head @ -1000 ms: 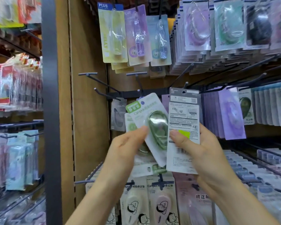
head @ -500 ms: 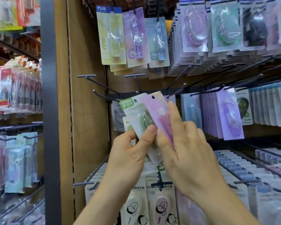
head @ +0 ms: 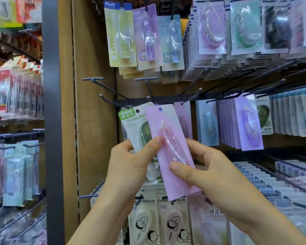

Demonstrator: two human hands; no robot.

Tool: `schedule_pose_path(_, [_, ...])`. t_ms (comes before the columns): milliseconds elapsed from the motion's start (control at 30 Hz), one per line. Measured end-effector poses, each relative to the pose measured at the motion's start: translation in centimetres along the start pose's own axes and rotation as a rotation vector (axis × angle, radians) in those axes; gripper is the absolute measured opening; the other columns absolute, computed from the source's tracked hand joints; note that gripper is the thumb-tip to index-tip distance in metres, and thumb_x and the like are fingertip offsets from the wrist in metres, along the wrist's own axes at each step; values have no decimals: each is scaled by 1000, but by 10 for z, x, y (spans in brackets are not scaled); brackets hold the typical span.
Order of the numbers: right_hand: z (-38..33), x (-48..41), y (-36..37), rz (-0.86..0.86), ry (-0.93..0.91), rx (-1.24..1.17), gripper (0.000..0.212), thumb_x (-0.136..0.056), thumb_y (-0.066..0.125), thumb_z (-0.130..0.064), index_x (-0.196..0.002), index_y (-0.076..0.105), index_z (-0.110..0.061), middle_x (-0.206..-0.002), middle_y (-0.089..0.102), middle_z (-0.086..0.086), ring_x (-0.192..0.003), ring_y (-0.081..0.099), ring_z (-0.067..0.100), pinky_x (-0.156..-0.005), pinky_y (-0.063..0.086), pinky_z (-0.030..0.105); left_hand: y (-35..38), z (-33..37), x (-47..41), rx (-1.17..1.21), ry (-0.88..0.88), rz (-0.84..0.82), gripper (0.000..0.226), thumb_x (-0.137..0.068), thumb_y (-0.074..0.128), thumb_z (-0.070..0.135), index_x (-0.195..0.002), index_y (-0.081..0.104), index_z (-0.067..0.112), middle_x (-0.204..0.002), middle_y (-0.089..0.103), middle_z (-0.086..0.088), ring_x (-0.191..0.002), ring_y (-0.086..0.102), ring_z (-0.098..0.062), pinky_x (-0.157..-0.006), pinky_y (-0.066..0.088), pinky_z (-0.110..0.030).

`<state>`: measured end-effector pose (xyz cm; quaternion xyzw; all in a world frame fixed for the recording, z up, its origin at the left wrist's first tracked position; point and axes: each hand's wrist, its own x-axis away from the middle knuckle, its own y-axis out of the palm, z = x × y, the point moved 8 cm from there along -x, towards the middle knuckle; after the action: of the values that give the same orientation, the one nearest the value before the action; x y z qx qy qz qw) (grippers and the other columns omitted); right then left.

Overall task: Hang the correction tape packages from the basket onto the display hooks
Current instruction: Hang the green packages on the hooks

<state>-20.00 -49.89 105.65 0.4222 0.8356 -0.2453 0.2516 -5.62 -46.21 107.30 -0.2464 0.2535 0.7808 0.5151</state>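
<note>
**Package Orientation Before Hanging**

The right hand (head: 210, 175) pinches the lower half of the pink package (head: 168, 138). The left hand (head: 129, 165) grips the green package (head: 133, 124) behind it, thumb touching the pink one. The pink package stands near upright, hang hole uppermost, just below the display hooks (head: 191, 97).

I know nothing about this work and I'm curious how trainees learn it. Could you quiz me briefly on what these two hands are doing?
1. True or false: no hand touches the pink card package with a clear blister.
2. Fill in: the left hand holds a white card package with a ____ label.
3. Whose thumb lies lower on the pink package? A left hand, B right hand.
Key: 1 false; 2 green; 3 B.
</note>
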Motion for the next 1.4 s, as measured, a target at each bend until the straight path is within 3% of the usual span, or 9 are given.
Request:
schedule_pose_path(167, [10, 3, -26, 119, 26, -54, 44, -75, 71, -26, -118, 62, -24, -103, 76, -1, -95, 73, 16, -79, 57, 31, 6, -1, -4, -53, 13, -11, 26, -79, 72, 33, -99, 74, 16, -94, 78, -2, -90, 74, -23, -83, 58, -43])
schedule_pose_path(300, [-3, 12, -56, 297, -96, -113, 41, -72, 68, -25, -112, 62, -23, -92, 78, 2, -80, 75, 19, -63, 58, 24, 7, 7, -6, -66, 68, -57, 21, -87, 69, 17, -107, 67, 25, -95, 77, 5, -86, 74, -14, -66, 59, -27])
schedule_pose_path(433, [-11, 10, -57, 305, -121, -171, 37, -78, 65, -23, -114, 60, -23, -91, 78, 3, -70, 75, 26, -53, 58, 27, 19, 3, -6, -159, 85, -133, 35, -85, 73, 11, -114, 60, 26, -101, 75, 6, -92, 74, -15, -76, 61, -34])
schedule_pose_path(633, [-12, 2, -64, 372, -90, -105, 36, -82, 65, -30, -117, 62, -27, -93, 76, 8, -74, 72, 40, -37, 46, 24, 29, 3, -10, -125, 82, -199, 35, -83, 73, 10, -115, 62, 19, -99, 76, 5, -90, 74, -13, -70, 59, -24])
schedule_pose_path(800, [-14, -5, -67, 336, -47, -22, 18, -96, 59, -24, -110, 67, -31, -90, 76, 4, -68, 73, 31, -41, 49, 24, 35, 7, -12, -152, 94, -256, 36, -83, 74, 12, -117, 63, 20, -101, 76, 4, -90, 74, -16, -69, 59, -25])
schedule_pose_path(933, [0, -19, -77, 311, 71, -87, 26, -97, 50, -10, -104, 73, -19, -101, 73, 7, -77, 68, 19, -55, 57, 31, 29, 8, -16, -217, 108, -227, 30, -87, 72, 18, -115, 64, 26, -101, 75, 9, -90, 74, -11, -68, 58, -22])
schedule_pose_path(1100, [25, -49, -93, 458, 200, -148, 36, -93, 65, -10, -126, 56, -22, -124, 52, 0, -95, 68, 28, -67, 63, 40, 8, -3, -25, -183, 29, -140, 25, -90, 68, 24, -113, 60, 32, -101, 74, 10, -88, 74, -10, -61, 57, -29])
schedule_pose_path(1233, [39, -79, -89, 460, 252, -91, 38, -94, 66, -13, -126, 53, -27, -103, 49, -7, -100, 64, 30, -66, 63, 40, 2, -8, -29, -90, -12, -126, 38, -90, 67, 22, -122, 51, 34, -99, 73, 12, -83, 74, -8, -53, 55, -23])
schedule_pose_path(1400, [56, -113, -85, 423, 303, 207, 52, -100, 54, -18, -147, 39, -37, -140, 42, 2, -102, 64, 32, -69, 63, 40, 4, -10, -33, -27, -34, -148, 55, -89, 68, 17, -133, 43, 39, -100, 74, 11, -83, 74, -10, -52, 55, -23])
